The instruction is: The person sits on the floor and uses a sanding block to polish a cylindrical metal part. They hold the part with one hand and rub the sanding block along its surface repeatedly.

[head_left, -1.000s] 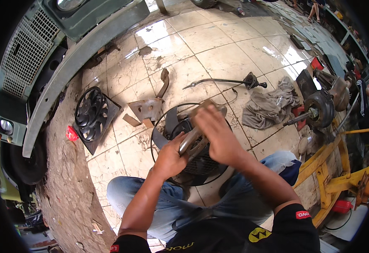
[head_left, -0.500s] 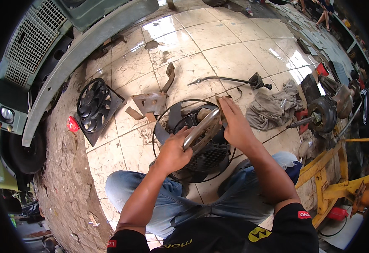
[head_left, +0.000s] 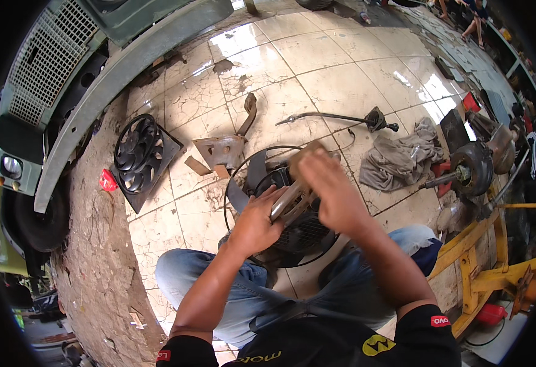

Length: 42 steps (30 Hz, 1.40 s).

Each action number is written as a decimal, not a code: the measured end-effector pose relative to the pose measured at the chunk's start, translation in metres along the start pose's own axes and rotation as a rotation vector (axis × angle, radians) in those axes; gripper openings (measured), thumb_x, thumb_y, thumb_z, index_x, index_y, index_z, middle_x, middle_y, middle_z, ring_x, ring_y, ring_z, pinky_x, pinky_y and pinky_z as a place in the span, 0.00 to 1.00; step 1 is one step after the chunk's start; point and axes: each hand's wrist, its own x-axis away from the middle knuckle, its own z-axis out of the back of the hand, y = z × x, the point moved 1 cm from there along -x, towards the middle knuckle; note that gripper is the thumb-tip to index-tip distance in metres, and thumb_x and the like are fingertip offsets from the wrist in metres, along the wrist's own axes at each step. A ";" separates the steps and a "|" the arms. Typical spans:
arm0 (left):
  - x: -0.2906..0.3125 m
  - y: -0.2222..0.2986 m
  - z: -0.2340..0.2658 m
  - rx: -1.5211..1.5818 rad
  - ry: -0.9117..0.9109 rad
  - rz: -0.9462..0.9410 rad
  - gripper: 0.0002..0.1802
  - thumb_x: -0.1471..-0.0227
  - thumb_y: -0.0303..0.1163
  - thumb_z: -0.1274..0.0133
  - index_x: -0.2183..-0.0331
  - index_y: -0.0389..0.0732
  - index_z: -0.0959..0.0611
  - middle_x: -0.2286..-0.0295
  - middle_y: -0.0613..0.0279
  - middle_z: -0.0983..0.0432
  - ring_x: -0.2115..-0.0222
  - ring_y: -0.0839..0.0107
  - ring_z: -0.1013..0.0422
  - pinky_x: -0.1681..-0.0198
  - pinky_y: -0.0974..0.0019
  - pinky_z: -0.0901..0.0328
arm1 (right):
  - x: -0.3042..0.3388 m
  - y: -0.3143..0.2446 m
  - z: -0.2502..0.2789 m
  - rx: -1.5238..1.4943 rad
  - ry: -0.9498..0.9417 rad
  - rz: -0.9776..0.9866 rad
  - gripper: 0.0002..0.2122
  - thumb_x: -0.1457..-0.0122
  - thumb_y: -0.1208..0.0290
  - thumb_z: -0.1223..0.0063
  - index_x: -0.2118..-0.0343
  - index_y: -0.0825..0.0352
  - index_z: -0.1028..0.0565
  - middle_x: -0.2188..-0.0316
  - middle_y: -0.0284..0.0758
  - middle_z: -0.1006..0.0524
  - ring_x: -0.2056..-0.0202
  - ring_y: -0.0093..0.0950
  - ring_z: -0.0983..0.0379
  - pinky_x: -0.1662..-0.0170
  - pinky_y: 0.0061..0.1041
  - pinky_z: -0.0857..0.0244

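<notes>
Above a black fan with a wire guard (head_left: 297,237), my left hand (head_left: 256,221) is closed around the near end of a curved metal bar-like part (head_left: 289,200). That part is grey and shiny along its edge, tilted up toward the far right; its exact kind I cannot make out. At its far end, my right hand (head_left: 335,189) presses a brown sandpaper-like sheet (head_left: 306,155) against it. The right fingers are closed over the sheet and smeared by motion. My hand hides the part's far end. Both hands are over the fan, between my bent knees.
Left lies another black fan (head_left: 138,154), beside a rusty pedal bracket (head_left: 222,150). Beyond my hands lies a lever with a cable (head_left: 341,117). To the right are a grey rag (head_left: 399,156), an axle-like assembly (head_left: 467,168) and a yellow frame (head_left: 476,275). A vehicle bumper (head_left: 118,67) curves upper left.
My right hand has slid left and a little nearer along the metal part, with the brown sheet under its fingers. The left hand keeps its hold; the metal part has tilted slightly.
</notes>
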 end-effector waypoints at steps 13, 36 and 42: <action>0.000 0.001 -0.010 -0.009 -0.014 -0.047 0.38 0.53 0.23 0.49 0.37 0.44 0.30 0.41 0.49 0.29 0.35 0.47 0.41 0.36 0.30 0.47 | -0.003 0.010 0.003 0.033 0.124 0.000 0.31 0.52 0.87 0.53 0.41 0.67 0.30 0.39 0.47 0.32 0.33 0.49 0.43 0.30 0.48 0.50; 0.012 -0.011 0.002 0.185 -0.201 0.149 0.40 0.56 0.21 0.48 0.37 0.40 0.30 0.42 0.42 0.31 0.39 0.44 0.37 0.32 0.53 0.43 | 0.007 -0.012 -0.013 0.149 0.043 0.238 0.34 0.54 0.85 0.53 0.38 0.64 0.30 0.36 0.43 0.33 0.29 0.43 0.47 0.27 0.48 0.60; 0.010 -0.009 -0.004 0.113 -0.120 0.112 0.39 0.55 0.21 0.49 0.38 0.39 0.30 0.42 0.40 0.30 0.39 0.40 0.37 0.34 0.54 0.41 | -0.003 0.004 -0.019 0.064 0.200 -0.062 0.33 0.52 0.84 0.52 0.37 0.67 0.32 0.34 0.45 0.36 0.30 0.47 0.48 0.27 0.50 0.59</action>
